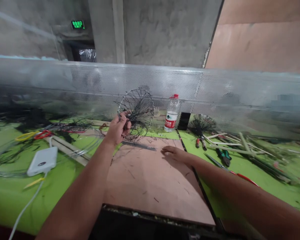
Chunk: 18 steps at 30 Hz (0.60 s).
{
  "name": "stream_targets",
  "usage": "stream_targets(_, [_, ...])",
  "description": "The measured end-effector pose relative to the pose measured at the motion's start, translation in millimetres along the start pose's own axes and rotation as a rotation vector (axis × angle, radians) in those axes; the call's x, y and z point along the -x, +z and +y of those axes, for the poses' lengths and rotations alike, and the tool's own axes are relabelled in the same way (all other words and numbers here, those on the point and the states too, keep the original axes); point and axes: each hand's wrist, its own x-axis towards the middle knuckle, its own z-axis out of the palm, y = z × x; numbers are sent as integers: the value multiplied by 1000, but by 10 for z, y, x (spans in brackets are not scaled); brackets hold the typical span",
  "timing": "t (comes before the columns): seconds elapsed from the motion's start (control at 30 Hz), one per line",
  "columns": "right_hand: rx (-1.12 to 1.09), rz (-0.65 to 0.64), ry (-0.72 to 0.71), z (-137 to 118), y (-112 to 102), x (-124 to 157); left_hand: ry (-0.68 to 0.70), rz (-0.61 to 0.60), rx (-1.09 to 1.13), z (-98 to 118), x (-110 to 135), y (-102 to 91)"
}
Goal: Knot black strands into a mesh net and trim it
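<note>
My left hand [118, 128] is raised above the far end of a brown board [150, 180] and closed on a round ring of black wire [137, 110], a wheel-like frame with many thin spokes. My right hand [173, 153] lies flat on the board with its fingers stretched out toward a thin bundle of dark wires [138, 145] that rests at the board's far edge. Nothing is in the right hand.
The board lies on a green table [10, 196]. At left sit a white power bank [43, 161] with its cable, and red and yellow handled tools [33, 135]. A water bottle [172, 113], pliers [223, 156], sticks and a perforated metal screen [215, 90] stand behind.
</note>
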Motion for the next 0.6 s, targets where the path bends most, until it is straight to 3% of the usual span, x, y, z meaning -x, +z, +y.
stream_targets(0.1, [-99,223,95,123,-73,-150,-44,-55,18,47,36,-4])
stream_targets(0.2, [-279,420,117,46,-58,-236,-92,-128,88,121,82,-18])
stream_targets(0.4, [-885,531,-10,-490,-202,-208,-165,-183,181,149,84,-8])
stream_targets(0.5, [-978,659,-30,-686,-319,-112,-215,-119,104,-18,16,41])
stream_targets(0.6, [-933,801,-18,-761,-386,14,-110,79,-85,-266,-24,121])
